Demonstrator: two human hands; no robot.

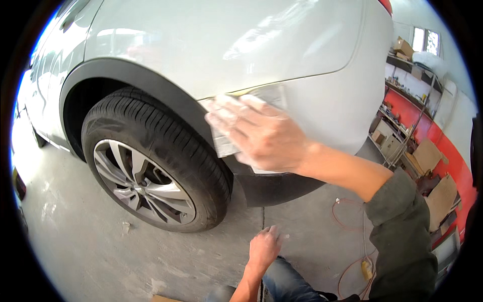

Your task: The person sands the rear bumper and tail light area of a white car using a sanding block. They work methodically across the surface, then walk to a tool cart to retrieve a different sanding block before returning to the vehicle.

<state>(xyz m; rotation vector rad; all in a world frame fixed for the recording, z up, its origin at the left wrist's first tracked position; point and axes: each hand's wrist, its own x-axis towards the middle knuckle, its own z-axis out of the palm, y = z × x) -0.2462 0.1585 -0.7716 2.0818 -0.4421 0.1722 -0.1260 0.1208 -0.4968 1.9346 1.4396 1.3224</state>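
Observation:
My right hand lies almost flat on the white rear bumper of a car, just behind the wheel arch. Its fingers are whitened with dust and slightly blurred. Beneath the palm and fingers it presses a pale grey sheet, apparently sandpaper, whose edges stick out. A yellowish strip shows along the panel seam above the fingers. My left hand is held low by my knee, its dusty fingers curled in; nothing can be seen in it.
Left of my right hand are the black wheel-arch trim and the tyre with a silver alloy rim. A thin reddish hose loops over the concrete floor. Shelving and cardboard pieces line the right wall.

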